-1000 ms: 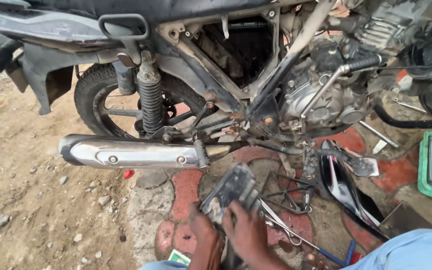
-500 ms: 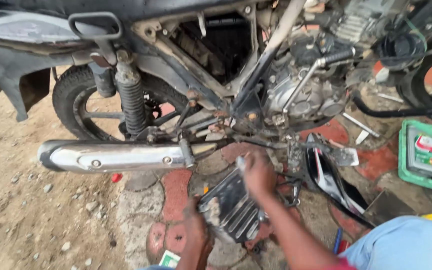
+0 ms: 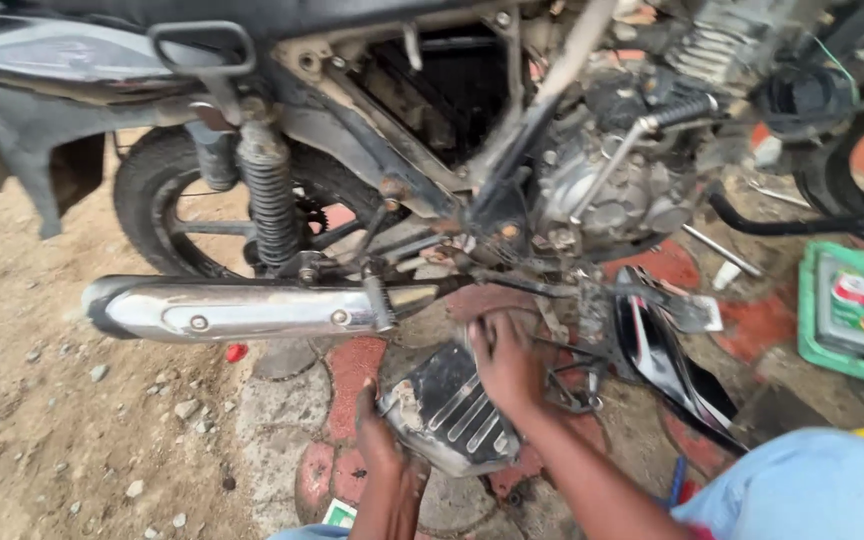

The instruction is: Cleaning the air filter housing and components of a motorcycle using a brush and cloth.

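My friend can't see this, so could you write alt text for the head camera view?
Two bare hands, left hand and right hand, grip a black ribbed cover on the ground beside a partly stripped motorcycle, below its chrome exhaust.

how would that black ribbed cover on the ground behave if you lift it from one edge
The black ribbed cover looks like rigid moulded plastic or metal, so it would likely stay stiff rather than flop. Its grimy, perhaps oily surface could make it slippery. With the left hand at one edge and the right hand at the other, it seems light enough to tilt.
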